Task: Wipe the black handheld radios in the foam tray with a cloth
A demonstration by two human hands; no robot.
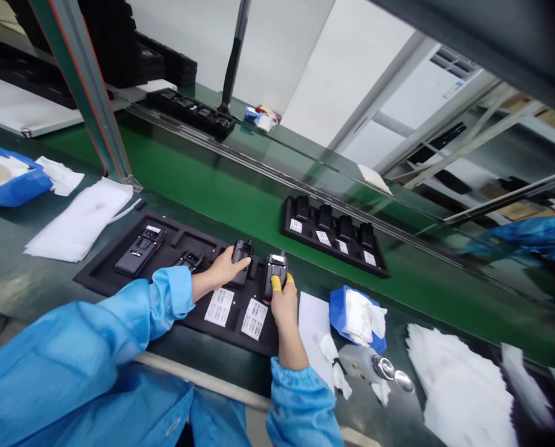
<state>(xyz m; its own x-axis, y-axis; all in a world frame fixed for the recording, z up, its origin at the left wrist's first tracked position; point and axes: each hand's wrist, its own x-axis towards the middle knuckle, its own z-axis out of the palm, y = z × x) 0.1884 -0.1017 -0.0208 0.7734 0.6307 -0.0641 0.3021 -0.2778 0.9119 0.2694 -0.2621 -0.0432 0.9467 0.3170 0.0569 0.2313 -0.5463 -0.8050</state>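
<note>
A black foam tray (198,320) lies on the bench in front of me. My left hand (222,268) is closed around a black walkie-talkie (243,253) in the tray. With yellow finger covers on its thumb and a finger, my right hand (284,303) grips another walkie-talkie (276,267) with a short antenna at the tray's right end. To the left, a larger-looking black device (140,249) rests in its slot. A further walkie-talkie (190,259) is partly hidden by my left arm. Sheets of white printed labels (219,306) lie on the tray's near part.
Beyond, a second loaded tray (336,239) sits on the green belt (203,186). At right are a blue bin of white cloths (338,313), a clear bottle (364,360) and stacked white sheets (464,385). Another blue bin (14,192) and white sheets (82,220) lie left.
</note>
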